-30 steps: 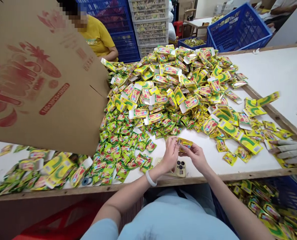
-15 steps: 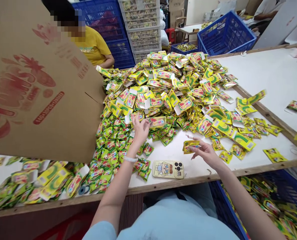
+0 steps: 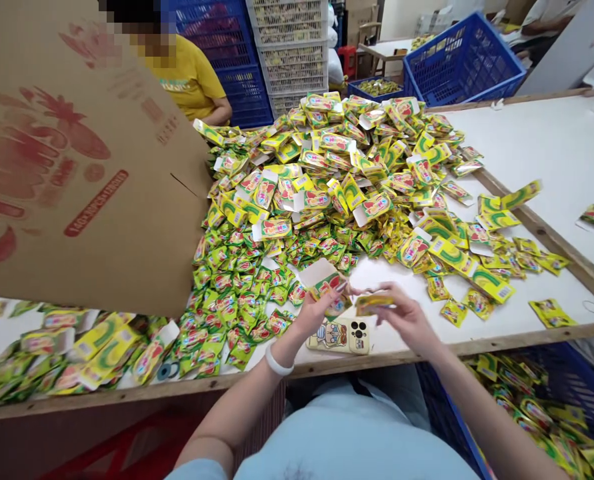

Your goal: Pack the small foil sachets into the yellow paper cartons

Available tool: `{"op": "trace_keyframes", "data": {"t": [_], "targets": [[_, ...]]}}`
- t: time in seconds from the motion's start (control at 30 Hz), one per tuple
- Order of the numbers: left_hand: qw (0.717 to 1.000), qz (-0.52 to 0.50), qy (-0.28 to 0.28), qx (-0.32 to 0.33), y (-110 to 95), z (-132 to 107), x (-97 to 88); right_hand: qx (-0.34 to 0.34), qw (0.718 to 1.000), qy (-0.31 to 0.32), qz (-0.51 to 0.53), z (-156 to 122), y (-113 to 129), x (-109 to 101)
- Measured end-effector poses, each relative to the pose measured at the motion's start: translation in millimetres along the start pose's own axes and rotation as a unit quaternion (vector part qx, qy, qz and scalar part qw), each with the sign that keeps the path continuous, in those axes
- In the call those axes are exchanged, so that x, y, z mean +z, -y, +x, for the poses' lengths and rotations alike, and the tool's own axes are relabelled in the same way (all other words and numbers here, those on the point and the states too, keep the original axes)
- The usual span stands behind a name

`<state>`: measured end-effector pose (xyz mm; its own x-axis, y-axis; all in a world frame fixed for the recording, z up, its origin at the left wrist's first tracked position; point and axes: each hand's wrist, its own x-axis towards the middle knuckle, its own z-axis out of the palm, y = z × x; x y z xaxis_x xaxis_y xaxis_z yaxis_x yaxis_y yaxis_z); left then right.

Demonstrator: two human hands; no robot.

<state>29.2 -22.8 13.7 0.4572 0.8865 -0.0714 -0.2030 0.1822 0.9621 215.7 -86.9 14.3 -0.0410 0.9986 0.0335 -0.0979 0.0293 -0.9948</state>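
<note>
Fingers of the left hand (image 3: pixel 314 313) are closed around a small box (image 3: pixel 327 283), which I see with its white flap standing open and pointing away from me. The right hand (image 3: pixel 407 321) is just beside it, and its fingers are pinched together on a sachet (image 3: pixel 371 304). The sachet's near end is close to the box mouth, but I cannot tell if it already touches. Both things are held a little above the surface (image 3: pixel 527 147), and directly under the fingers lies a phone (image 3: pixel 344 335).

As I judge it, this one box is at the filling step and is not yet closed. Very much remains. Left of the fingers lies a thick spread of loose sachets (image 3: pixel 231 287), and beyond the fingers rises a heap of boxes (image 3: pixel 337 160), many of them with open flaps. More boxes lie scattered to the right of the fingers.

Below and right of the fingers, under the edge of the surface, a blue crate (image 3: pixel 584 390) holds some boxes that look finished to me, but it is not full.

Far left of the fingers a large cardboard sheet (image 3: pixel 77 167) leans over the surface. Behind it sits a person in a yellow shirt (image 3: pixel 191 73).
</note>
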Motion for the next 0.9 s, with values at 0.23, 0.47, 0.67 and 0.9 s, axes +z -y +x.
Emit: {"op": "trace_keyframes", "data": {"t": [0.23, 0.47, 0.67, 0.9], "targets": [[0.982, 0.083, 0.16, -0.062, -19.7, -2.8, 14.5, -0.153, 0.981, 0.028, -0.114, 24.0, 62.7, -13.9], [0.958, 0.201, 0.195, -0.068, -19.4, -10.7, 13.5, -0.151, 0.86, 0.183, -0.452, 27.8, 75.4, -8.3], [0.958, 0.148, 0.229, -0.088, -3.0, -8.5, 12.9, -0.108, 0.844, 0.245, -0.464, 15.9, 79.8, -17.3], [0.938, 0.168, 0.275, -0.127, 1.3, -10.9, 10.0, -0.133, 0.856, 0.22, -0.45, 3.9, 51.0, -27.1]]}}
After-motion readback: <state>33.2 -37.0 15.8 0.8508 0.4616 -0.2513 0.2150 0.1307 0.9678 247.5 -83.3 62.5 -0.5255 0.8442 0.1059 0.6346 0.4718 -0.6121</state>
